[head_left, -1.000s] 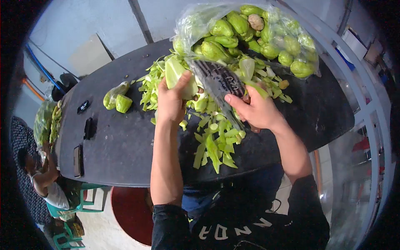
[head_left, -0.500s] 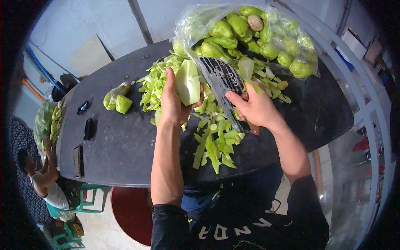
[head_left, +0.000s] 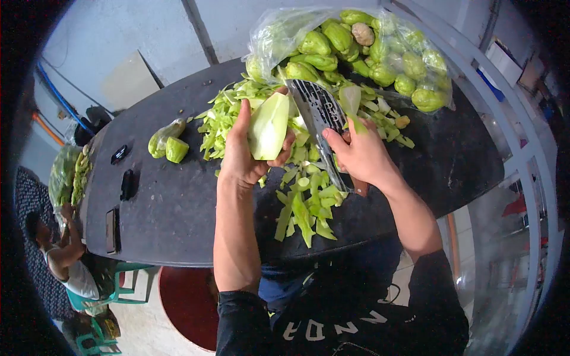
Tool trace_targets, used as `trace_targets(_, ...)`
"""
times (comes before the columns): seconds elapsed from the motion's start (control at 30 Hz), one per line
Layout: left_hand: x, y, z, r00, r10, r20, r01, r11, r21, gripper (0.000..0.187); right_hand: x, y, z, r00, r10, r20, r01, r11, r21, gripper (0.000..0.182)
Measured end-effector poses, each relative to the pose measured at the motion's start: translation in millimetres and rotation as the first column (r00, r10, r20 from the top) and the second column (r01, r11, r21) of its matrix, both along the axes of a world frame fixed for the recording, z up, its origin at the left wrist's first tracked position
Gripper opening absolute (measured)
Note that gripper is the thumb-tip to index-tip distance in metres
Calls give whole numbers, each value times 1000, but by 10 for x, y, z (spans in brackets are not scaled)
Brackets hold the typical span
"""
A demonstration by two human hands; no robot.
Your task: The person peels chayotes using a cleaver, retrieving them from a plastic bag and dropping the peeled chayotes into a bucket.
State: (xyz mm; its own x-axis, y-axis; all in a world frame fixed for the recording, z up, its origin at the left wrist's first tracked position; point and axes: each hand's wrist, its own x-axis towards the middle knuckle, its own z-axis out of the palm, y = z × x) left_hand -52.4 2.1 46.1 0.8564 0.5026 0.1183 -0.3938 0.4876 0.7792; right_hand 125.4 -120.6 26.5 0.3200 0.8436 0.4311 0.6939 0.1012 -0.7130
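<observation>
A pale, peeled chayote (head_left: 270, 126) rests in my left hand (head_left: 240, 157), with the thumb along its left side and the fingers curled around its far and right sides. My right hand (head_left: 363, 153) grips a cleaver (head_left: 316, 110), its wide, wet blade slanting up toward the chayote's right side. Part of its brown handle (head_left: 360, 187) shows below the fist. A strip of peel (head_left: 351, 101) lies against the blade by my right fingers. Beneath both hands spreads a heap of green peelings (head_left: 306, 204).
A clear plastic bag (head_left: 267, 41) of whole chayotes (head_left: 338, 37) sits at the table's back. Left on the dark table (head_left: 178, 213) are a cut chayote piece (head_left: 177, 150), a partly bagged one (head_left: 160, 141) and small black objects (head_left: 119, 155). A seated person (head_left: 71, 261) handles bagged greens at far left.
The chayote has tilted and come slightly lower in my left hand, its cut face turned more upward. The cleaver blade has shifted a little to the right along its upper part.
</observation>
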Motion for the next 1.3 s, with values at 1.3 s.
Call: trace_targets(1.3, -1744, -1345, 139, 713, 642, -282, -98, 490, 866, 32, 489, -144, 217, 973, -180, 145, 165, 980, 108, 75)
